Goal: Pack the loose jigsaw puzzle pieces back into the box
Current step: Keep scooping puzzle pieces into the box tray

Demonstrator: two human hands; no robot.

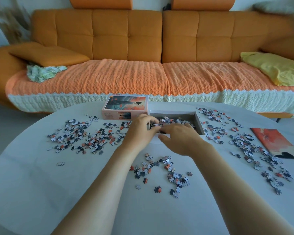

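The box [199, 122] sits open toward the far edge of the counter [41, 192], near its middle, and is already part filled. Its lid [126, 106] lies just beside it on the left. Loose jigsaw pieces [85, 136] are spread in three patches: a wide one toward the left edge, a smaller one toward the near edge between the forearms, and a long one toward the right edge, where some touch a printed picture sheet [277, 143].

Both hands are at the box's near rim. The left hand [141, 128] has its fingers [151, 120] curled over the near left corner; I cannot tell whether they grip pieces, since the fingertips are hidden. The right hand [178, 139] reaches in with fingers [185, 128] stretched loosely forward and the thumb held apart, gripping nothing that shows.

The pieces are likely thin card: very light, flat and stiff enough to slide, though their tabs could bend if squeezed. Lying flat on a smooth top, they would be slow to pinch singly. Sweeping them into a heap with the edge of a hand and scooping handfuls between cupped palms should work better. The box, being light card itself, may slide or tip when pushed, so one hand on its rim would help.
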